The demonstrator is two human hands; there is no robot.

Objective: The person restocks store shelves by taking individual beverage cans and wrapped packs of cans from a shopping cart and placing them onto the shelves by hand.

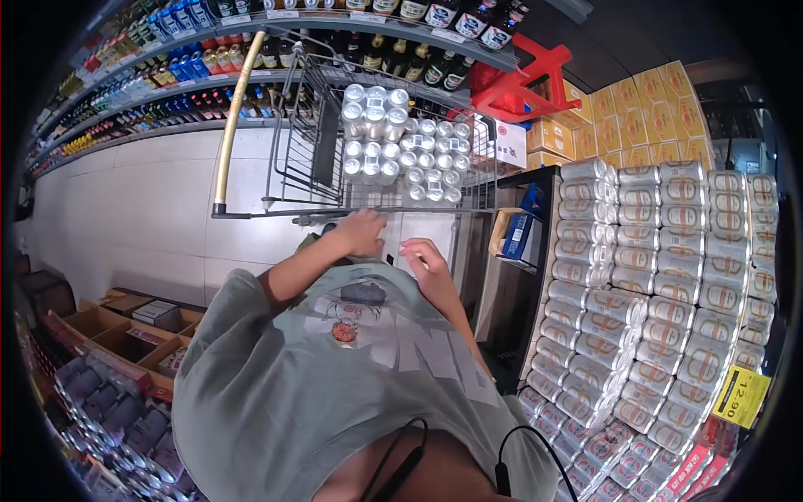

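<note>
My left hand [361, 233] is just below the near side rail of a wire shopping cart [293, 211], its fingers loosely bent and partly hidden. I see nothing held in it, and whether it touches the rail is unclear. To its right, my right hand [427, 255] is in front of my shirt, fingers loosely bent and apart, with nothing in them. Inside the cart sit several packs of silver cans [372, 159], standing upright side by side, some stacked higher at the back left. The cart's yellow handle [237, 125] is at the left.
Shelves of bottles and cans [201, 63] run behind the cart. A tall stack of silver cans [661, 268] with a yellow price sign [741, 396] rises at the right. A red plastic stool [527, 79] and yellow boxes [640, 117] are behind. Cardboard boxes [125, 335] stand lower left.
</note>
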